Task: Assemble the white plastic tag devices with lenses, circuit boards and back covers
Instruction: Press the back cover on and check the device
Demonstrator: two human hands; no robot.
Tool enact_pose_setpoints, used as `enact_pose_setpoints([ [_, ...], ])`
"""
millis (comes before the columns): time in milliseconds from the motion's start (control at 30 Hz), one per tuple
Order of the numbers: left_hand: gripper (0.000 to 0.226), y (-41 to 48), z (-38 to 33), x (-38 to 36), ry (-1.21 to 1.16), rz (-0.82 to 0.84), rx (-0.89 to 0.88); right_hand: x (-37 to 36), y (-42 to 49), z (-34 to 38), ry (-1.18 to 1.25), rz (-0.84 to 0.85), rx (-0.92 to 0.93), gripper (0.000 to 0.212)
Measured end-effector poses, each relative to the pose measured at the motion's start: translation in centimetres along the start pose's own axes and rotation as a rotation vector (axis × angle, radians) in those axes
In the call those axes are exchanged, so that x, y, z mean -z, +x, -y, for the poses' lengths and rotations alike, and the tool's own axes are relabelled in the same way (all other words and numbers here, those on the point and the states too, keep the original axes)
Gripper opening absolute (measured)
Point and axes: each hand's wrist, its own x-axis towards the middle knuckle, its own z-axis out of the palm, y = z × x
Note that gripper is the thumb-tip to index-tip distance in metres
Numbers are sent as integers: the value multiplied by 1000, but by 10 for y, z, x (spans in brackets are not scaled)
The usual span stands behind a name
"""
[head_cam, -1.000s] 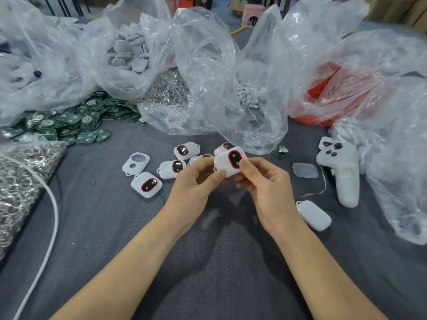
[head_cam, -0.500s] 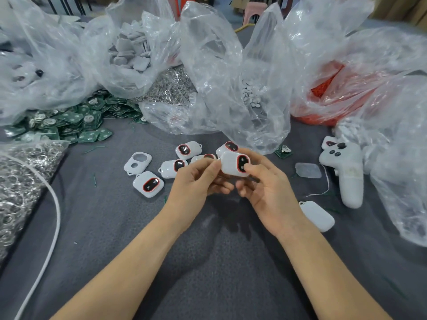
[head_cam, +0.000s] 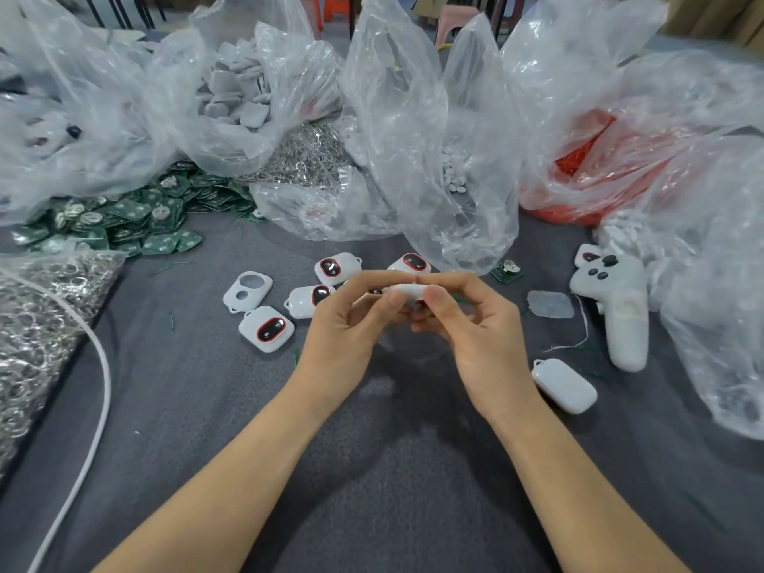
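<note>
We hold one white tag (head_cam: 407, 290) between both hands, raised just above the counter (head_cam: 372, 469) and turned edge-on to us, so its lens face is mostly hidden. Our left hand (head_cam: 343, 324) pinches its left end, thumb in front and fingers curled behind. Our right hand (head_cam: 475, 328) pinches the right end the same way, and the two thumbs nearly meet along the edge. We judge this to be the pressing shut, or the checking, of the housing. Whether a board and back cover already sit inside, we cannot tell from this angle.

To do it well, we squeeze evenly from both ends and work the thumbs along the edge, so the catches seat all round rather than one corner first. We sight along the seam for any gap. We keep our fingertips off the lens so it does not smudge. If the halves resist, we ease off rather than force them, since a board may be lying crooked inside.

Parts lie within reach of the white tag. The lens-fitted housings (head_cam: 268, 328) are just to its left, with an empty front shell (head_cam: 248, 289) beyond them. A loose circuit board (head_cam: 506, 271) is behind it to the right. A translucent cover (head_cam: 550, 303) lies to its right, and a closed tag (head_cam: 564, 384) is right of it and nearer us.
</note>
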Motion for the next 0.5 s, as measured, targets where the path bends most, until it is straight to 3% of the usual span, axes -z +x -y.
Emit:
enact_pose_setpoints([
  [267, 10, -3, -4, -7, -19, -6, -53, 0, -2, -1, -57, -11, 80, 10],
  [400, 9, -3, -1, -7, 90, -42, -61, -3, 0, -4, 66, -23, -7, 8],
  [500, 6, -1, 0, -5, 205, -84, -105, -3, 2, -8, 210, -45, -115, 21],
])
